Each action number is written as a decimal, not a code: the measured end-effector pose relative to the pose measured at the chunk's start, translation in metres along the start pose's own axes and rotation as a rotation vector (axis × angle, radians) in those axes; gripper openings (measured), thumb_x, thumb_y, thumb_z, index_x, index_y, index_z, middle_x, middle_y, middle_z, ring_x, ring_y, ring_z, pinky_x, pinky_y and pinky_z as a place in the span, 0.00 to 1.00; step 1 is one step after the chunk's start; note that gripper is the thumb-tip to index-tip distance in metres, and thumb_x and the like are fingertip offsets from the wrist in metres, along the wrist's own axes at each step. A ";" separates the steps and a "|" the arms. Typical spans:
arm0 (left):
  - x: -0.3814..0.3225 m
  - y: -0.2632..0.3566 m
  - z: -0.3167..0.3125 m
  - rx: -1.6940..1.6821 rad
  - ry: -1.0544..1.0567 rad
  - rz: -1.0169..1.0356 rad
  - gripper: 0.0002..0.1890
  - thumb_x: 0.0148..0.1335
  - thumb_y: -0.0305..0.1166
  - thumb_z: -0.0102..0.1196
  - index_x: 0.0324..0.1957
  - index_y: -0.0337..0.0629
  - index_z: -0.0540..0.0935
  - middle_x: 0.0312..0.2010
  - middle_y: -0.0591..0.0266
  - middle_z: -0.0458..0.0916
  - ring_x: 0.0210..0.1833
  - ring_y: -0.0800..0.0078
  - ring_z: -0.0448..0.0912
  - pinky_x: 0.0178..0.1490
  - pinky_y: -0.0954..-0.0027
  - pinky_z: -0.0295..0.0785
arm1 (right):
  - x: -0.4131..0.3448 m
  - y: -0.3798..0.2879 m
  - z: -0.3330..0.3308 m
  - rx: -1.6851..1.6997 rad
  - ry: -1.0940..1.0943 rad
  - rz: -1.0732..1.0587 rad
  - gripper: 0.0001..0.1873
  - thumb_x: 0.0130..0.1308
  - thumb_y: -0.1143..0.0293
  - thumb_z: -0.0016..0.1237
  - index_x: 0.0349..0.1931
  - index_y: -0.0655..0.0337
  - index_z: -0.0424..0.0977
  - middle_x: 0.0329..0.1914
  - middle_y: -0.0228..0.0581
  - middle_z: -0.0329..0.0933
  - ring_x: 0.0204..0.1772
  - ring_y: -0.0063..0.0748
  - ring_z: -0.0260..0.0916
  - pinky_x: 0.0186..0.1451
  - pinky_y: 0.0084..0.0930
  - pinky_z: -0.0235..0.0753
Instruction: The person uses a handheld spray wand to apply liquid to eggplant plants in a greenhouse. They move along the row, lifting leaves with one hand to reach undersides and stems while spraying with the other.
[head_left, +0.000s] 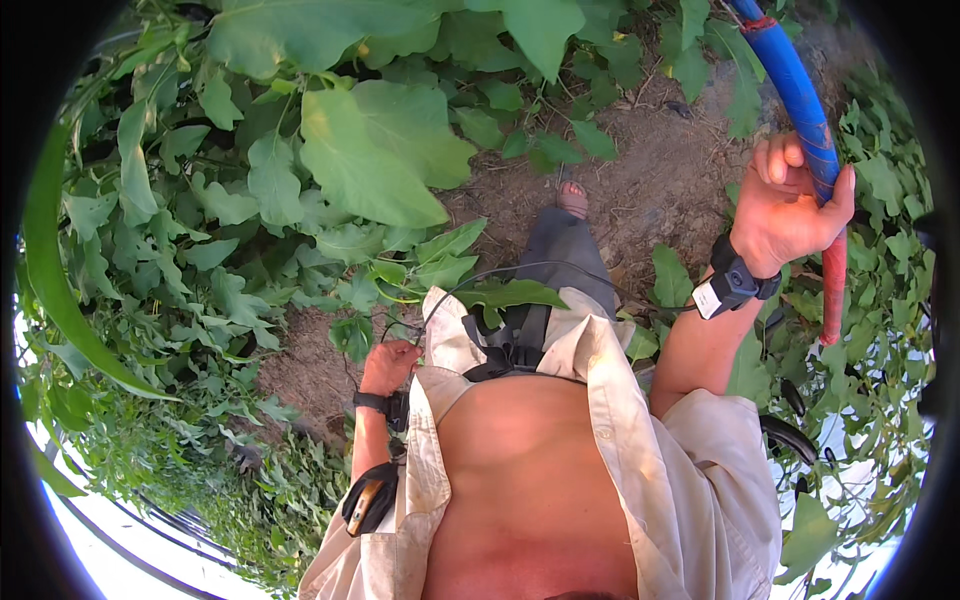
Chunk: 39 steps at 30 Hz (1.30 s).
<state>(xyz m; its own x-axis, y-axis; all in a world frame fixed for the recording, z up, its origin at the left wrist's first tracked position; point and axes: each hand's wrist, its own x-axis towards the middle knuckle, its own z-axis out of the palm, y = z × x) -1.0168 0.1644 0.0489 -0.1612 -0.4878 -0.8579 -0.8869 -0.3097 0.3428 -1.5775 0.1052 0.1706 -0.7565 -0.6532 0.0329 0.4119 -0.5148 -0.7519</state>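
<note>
At the upper right, my right hand (787, 199) is raised with thumb and fingers around a curved tube (799, 97). Blue wrapping covers most of the tube, and its lower end (834, 292) is red. The tube's upper part runs out of view at the top. My left hand (390, 367) hangs low beside my waist, fingers curled, close to a thin black cable (517, 267) and the hem of my open beige shirt (431, 390). Whether those fingers grip the cable is unclear. Black straps hold small devices on both wrists, including a camera-like one (731, 286) on the right.
Broad-leaved eggplant plants (375, 150) crowd the left and front, with more foliage (885, 172) at right. Dark eggplants (787, 439) hang near my right elbow. Bare soil (637, 165) runs between the rows, where my sandalled foot (573, 201) stands. A large leaf (517, 294) crosses my legs.
</note>
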 end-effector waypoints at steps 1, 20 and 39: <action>0.003 0.028 0.007 0.007 -0.004 -0.006 0.14 0.65 0.43 0.60 0.35 0.41 0.88 0.23 0.62 0.85 0.27 0.69 0.83 0.36 0.67 0.75 | 0.016 -0.010 -0.011 0.022 -0.028 0.008 0.28 0.71 0.49 0.38 0.46 0.71 0.75 0.30 0.41 0.68 0.29 0.31 0.59 0.35 0.27 0.57; 0.015 0.271 0.010 0.094 0.210 0.391 0.12 0.66 0.34 0.61 0.45 0.36 0.85 0.33 0.53 0.87 0.35 0.66 0.86 0.41 0.65 0.79 | 0.081 -0.098 -0.093 -0.128 0.105 -0.032 0.31 0.76 0.49 0.36 0.56 0.73 0.73 0.29 0.36 0.69 0.27 0.27 0.61 0.33 0.26 0.58; -0.153 0.309 -0.220 -0.679 0.268 1.149 0.10 0.65 0.25 0.63 0.45 0.28 0.85 0.35 0.50 0.86 0.29 0.67 0.83 0.37 0.70 0.78 | 0.069 -0.019 0.091 -0.080 -0.283 0.006 0.37 0.66 0.42 0.47 0.53 0.76 0.73 0.32 0.45 0.72 0.22 0.29 0.67 0.23 0.24 0.67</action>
<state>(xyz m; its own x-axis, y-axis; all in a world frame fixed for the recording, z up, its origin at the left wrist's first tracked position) -1.1709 -0.0367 0.3701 -0.5010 -0.8584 0.1103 0.0879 0.0763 0.9932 -1.5913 0.0199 0.2469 -0.5775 -0.7909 0.2023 0.3660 -0.4723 -0.8019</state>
